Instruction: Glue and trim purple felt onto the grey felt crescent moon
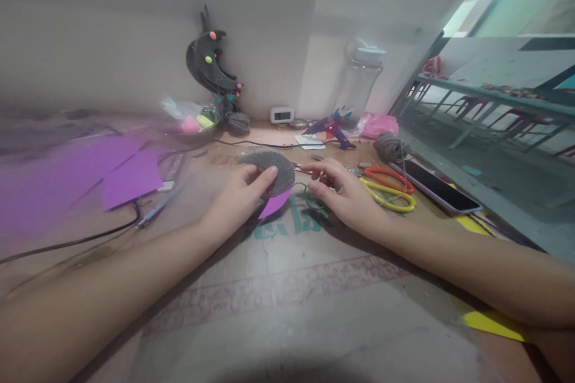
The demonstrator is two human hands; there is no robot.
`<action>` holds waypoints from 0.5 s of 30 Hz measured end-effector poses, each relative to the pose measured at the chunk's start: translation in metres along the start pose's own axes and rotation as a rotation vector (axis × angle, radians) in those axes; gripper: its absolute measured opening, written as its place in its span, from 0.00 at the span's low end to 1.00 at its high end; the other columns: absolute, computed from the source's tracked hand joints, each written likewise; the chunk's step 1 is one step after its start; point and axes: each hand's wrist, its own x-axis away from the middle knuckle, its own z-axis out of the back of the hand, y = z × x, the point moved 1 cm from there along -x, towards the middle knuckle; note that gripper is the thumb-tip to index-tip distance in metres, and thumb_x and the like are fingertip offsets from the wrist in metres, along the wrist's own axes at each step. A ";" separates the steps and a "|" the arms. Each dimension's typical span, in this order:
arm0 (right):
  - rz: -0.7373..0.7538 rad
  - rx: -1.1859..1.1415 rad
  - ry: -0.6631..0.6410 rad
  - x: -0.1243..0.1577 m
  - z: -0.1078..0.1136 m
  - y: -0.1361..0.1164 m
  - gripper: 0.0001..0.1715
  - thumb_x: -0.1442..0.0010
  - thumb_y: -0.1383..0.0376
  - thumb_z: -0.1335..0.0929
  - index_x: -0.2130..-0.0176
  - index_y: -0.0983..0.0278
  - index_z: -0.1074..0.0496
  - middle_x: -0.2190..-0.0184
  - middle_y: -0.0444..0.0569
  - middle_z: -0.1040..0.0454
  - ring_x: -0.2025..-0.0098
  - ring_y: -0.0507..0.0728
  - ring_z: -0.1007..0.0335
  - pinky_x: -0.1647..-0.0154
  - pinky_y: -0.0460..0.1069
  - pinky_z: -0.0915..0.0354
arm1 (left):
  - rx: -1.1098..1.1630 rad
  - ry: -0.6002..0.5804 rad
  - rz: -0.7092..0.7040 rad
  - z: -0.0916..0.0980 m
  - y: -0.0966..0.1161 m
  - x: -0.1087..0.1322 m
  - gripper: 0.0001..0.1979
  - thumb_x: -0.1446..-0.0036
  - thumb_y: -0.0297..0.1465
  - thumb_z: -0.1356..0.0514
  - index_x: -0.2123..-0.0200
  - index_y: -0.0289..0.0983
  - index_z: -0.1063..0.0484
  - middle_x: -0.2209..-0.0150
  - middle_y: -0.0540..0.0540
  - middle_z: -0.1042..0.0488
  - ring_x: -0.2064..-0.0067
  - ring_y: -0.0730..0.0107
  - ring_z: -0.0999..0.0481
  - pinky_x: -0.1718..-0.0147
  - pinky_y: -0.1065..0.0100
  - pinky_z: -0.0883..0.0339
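Observation:
My left hand (242, 191) is closed on a crescent (283, 170) wound with grey yarn, the thumb pressed flat on its face. Part of the crescent still shows bare purple paper (276, 203) at its lower end. A thin strand of grey yarn (302, 184) curves from the crescent's right edge to my right hand (335, 188). The right thumb and curled fingers pinch this strand, while the index finger points left toward the crescent. Behind the right hand lie scissors with orange handles (389, 178) and scissors with yellow handles (390, 196).
A grey yarn ball (390, 148) and a phone (438, 185) lie at right. At the back are a glue gun (330, 128), a clear bottle (359, 84), a small white clock (282, 114) and a dark crescent decoration (206, 63). Purple sheets (130, 179), a pen (155, 209) and a black cable (103, 233) lie left.

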 end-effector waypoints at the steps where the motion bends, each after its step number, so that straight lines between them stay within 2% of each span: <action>1: -0.021 0.004 -0.017 -0.001 0.000 0.000 0.14 0.35 0.62 0.34 0.51 0.62 0.27 0.62 0.47 0.32 0.64 0.53 0.34 0.62 0.49 0.38 | -0.001 0.005 0.001 0.000 0.000 0.000 0.19 0.43 0.47 0.41 0.75 0.38 0.33 0.75 0.52 0.31 0.72 0.69 0.31 0.72 0.68 0.41; 3: -0.053 0.006 -0.057 -0.002 -0.001 -0.002 0.10 0.36 0.62 0.34 0.59 0.63 0.25 0.65 0.46 0.29 0.65 0.53 0.34 0.63 0.49 0.38 | -0.017 0.020 0.000 0.000 0.002 0.001 0.19 0.43 0.46 0.41 0.76 0.38 0.34 0.76 0.52 0.31 0.72 0.69 0.32 0.72 0.68 0.42; 6: -0.054 0.021 -0.115 -0.002 -0.002 -0.007 0.09 0.37 0.64 0.34 0.68 0.64 0.26 0.70 0.45 0.27 0.67 0.52 0.33 0.64 0.48 0.38 | -0.034 0.026 -0.007 0.000 0.003 0.001 0.19 0.42 0.46 0.41 0.77 0.39 0.35 0.77 0.53 0.33 0.72 0.70 0.32 0.72 0.68 0.42; 11: -0.003 0.050 -0.187 0.000 -0.003 -0.010 0.08 0.38 0.65 0.33 0.69 0.64 0.26 0.71 0.45 0.25 0.69 0.52 0.32 0.67 0.46 0.39 | -0.025 0.007 0.019 0.001 0.003 0.001 0.19 0.42 0.47 0.42 0.76 0.38 0.34 0.76 0.52 0.33 0.71 0.69 0.33 0.70 0.68 0.41; 15: 0.005 0.047 -0.217 0.000 -0.004 -0.009 0.11 0.36 0.63 0.35 0.67 0.64 0.25 0.70 0.46 0.24 0.67 0.52 0.30 0.64 0.47 0.37 | -0.040 0.015 0.006 0.000 0.005 0.002 0.19 0.42 0.46 0.41 0.77 0.39 0.35 0.77 0.53 0.34 0.72 0.70 0.34 0.72 0.68 0.43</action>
